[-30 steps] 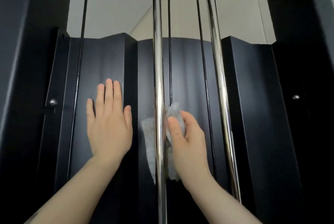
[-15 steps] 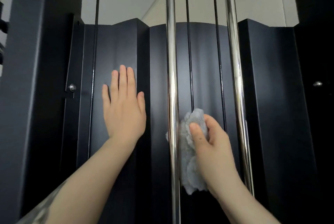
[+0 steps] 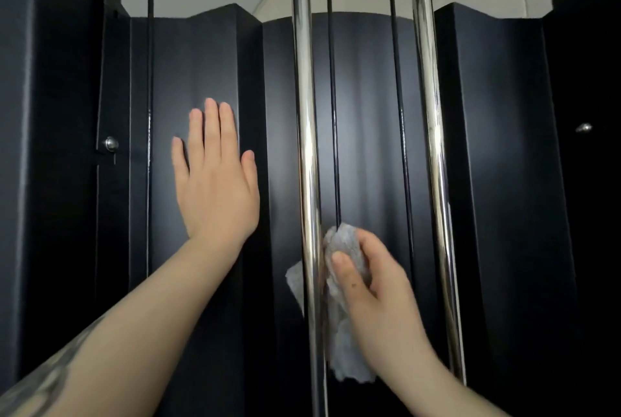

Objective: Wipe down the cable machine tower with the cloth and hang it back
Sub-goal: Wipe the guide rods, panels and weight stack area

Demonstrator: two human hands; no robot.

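Head view faces the dark cable machine tower point(image 3: 366, 134), its folded panels filling the frame. At about 9 o'clock from centre, the left hand point(image 3: 215, 181) lies flat against a panel with fingers straight and together, holding nothing. Toward 5 o'clock, the right hand point(image 3: 373, 285) curls its fingers and thumb around a bunched grey cloth point(image 3: 342, 332), pressed against the left chrome guide rod point(image 3: 304, 114). A second chrome rod point(image 3: 428, 114) stands at 3 o'clock of it, black cables point(image 3: 331, 114) between.
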